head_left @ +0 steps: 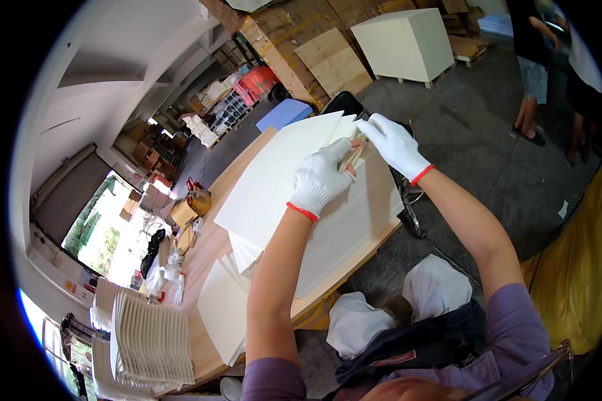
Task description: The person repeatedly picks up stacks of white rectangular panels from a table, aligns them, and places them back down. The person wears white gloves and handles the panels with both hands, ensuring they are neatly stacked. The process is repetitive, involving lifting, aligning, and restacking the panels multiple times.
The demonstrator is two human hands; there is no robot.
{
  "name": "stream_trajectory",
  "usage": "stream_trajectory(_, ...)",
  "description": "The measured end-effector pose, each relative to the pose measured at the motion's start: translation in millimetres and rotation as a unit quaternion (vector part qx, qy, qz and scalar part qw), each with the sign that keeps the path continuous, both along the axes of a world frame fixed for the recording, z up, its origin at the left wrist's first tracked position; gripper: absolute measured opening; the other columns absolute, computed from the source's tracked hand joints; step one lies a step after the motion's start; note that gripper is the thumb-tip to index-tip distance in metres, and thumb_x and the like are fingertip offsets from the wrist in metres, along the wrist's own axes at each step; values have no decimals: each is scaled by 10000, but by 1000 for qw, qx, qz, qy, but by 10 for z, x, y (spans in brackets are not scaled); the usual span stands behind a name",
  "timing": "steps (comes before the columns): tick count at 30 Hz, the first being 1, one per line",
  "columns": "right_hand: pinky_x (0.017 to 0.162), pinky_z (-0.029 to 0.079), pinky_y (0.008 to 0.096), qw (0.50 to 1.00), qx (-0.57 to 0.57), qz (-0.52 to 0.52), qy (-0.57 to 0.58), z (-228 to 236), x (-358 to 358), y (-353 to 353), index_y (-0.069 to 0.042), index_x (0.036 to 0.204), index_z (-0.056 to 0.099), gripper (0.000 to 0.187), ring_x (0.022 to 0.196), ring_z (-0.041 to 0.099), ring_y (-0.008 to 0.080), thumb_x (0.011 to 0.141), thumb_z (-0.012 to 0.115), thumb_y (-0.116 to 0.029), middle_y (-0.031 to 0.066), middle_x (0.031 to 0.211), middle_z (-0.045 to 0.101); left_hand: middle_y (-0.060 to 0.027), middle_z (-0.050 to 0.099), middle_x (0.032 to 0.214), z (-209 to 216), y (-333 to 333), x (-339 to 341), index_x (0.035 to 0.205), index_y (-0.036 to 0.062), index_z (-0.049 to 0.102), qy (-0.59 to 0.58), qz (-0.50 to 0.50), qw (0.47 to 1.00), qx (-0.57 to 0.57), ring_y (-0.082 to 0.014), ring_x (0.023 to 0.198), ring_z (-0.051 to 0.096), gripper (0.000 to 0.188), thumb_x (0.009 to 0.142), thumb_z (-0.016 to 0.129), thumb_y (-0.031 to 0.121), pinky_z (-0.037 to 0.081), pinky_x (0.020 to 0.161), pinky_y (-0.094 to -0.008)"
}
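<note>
My left hand (320, 175), in a white knit glove with a red cuff, is closed over a thin tan piece (352, 155); its kind is unclear, and bare fingertips show beside it. My right hand (396, 148), gloved alike, reaches in from the right with its fingers drawn together at the far right corner of the white sheets (274, 180). What those fingers pinch is hidden. Several large, thin white sheets lie fanned beneath my hands, over a pale flat panel (371, 200) on the wooden table (214, 240).
Smaller white sheets (221, 304) lie fanned at the near left, beside tall stacks of white pieces (150, 341). Bags and an orange container (198, 199) crowd the table's left edge. A black chair (344, 103) stands behind. Two people (532, 80) stand far right; yellow fabric (575, 267) hangs nearer.
</note>
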State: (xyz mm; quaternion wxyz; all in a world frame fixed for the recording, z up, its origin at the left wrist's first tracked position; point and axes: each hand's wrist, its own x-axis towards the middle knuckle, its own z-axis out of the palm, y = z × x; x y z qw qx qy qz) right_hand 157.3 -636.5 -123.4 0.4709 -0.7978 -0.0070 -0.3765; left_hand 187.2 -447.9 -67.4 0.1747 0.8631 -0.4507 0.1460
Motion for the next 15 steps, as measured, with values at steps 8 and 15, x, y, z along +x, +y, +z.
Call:
stream_trajectory(8,879,522,386,713,645,274,15,340,-113,374,-87,1154,575,341,1042,618,213,918,690,-304,76,1119,625,-149,682,1100,-109,48,-47,1244,165,616,-200,-12,968,-149,-358,955,677,449,800,660,108,543,793,-418)
stream_trajectory(15,859,579,474,727,557,361,172,215,-147,1104,-40,1312,484,427,1166,578,309,962,603,-254,150,1258,563,-158,625,1238,-771,809,-907,1160,90,619,-38,-92,948,-303,-337,1114,613,339,824,648,55,498,924,-353)
